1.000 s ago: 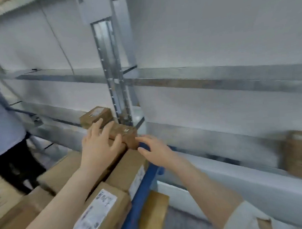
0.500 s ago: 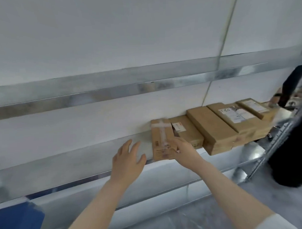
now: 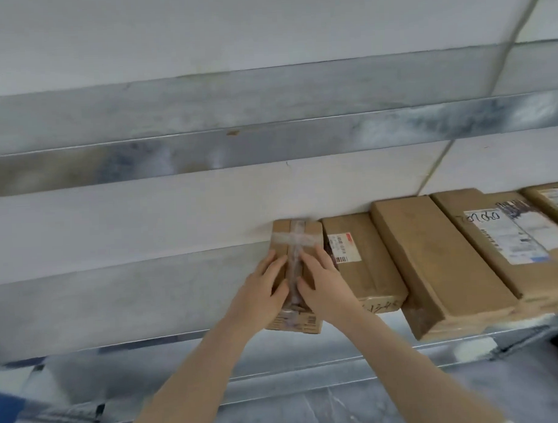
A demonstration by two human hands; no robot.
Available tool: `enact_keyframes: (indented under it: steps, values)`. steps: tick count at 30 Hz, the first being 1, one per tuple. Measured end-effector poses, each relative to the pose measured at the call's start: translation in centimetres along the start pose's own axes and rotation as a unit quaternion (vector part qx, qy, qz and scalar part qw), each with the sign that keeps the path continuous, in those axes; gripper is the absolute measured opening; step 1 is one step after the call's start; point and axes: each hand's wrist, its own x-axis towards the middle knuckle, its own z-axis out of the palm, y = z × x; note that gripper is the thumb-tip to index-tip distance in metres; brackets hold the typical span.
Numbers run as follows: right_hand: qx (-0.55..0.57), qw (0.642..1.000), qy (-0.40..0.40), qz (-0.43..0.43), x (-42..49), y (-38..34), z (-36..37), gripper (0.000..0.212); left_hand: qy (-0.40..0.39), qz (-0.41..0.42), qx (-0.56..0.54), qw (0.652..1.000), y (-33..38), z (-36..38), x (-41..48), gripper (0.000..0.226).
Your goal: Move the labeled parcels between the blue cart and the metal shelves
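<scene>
the metal shelves (image 3: pixel 147 295) fill most of the view, one grey deck running from 9 to 3 o'clock with a second beam above it and a white wall behind. on that deck, at 3 o'clock, lies a row of brown parcels side by side. the long plain parcel (image 3: pixel 431 269) is the biggest, its long axis slanting from 5 to 11 o'clock and its near end jutting past the shelf's front edge. to its right sits the white-labelled parcel (image 3: pixel 509 244) with handwriting on the label, slanted the same way. to its left is the red-label parcel (image 3: pixel 358 259), touching the wall at its far end.

the taped parcel (image 3: pixel 296 239) lies at the left end of the row, just beside the red-label parcel. its long axis runs from 6 to 12 o'clock, far end pointing at the wall and near end at the shelf's front edge, with a cross of clear tape on top.

the left hand (image 3: pixel 258 288) and the right hand (image 3: pixel 324 282) rest flat on its top, fingers straight and pointing to 12 o'clock, one on either side of the tape strip, gripping nothing.

a corner of the blue cart (image 3: pixel 6 414) shows at 8 o'clock.
</scene>
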Motion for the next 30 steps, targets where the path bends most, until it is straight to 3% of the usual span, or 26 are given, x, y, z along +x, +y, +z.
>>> enact_keyframes:
  steps: [9,16,23,30]
  values:
    - [0.042,0.999,-0.002,-0.028,-0.3,1.8,1.6,0.058,0.056,0.025,-0.086,0.994,-1.7,2.2,0.5,0.05]
    - [0.069,0.99,-0.077,-0.092,-2.1,-3.4,5.7,0.057,0.123,-0.05,-0.086,0.987,-4.9,-0.3,-6.9,0.051]
    - [0.1,0.948,-0.198,-0.227,-6.9,-16.8,15.2,0.055,0.223,-0.194,-0.023,0.955,-10.8,-8.8,-22.4,0.052]
    - [0.162,0.85,-0.294,-0.405,-15.5,-36.6,24.3,0.052,0.396,-0.326,0.034,0.858,-14.4,-19.7,-41.7,0.051]
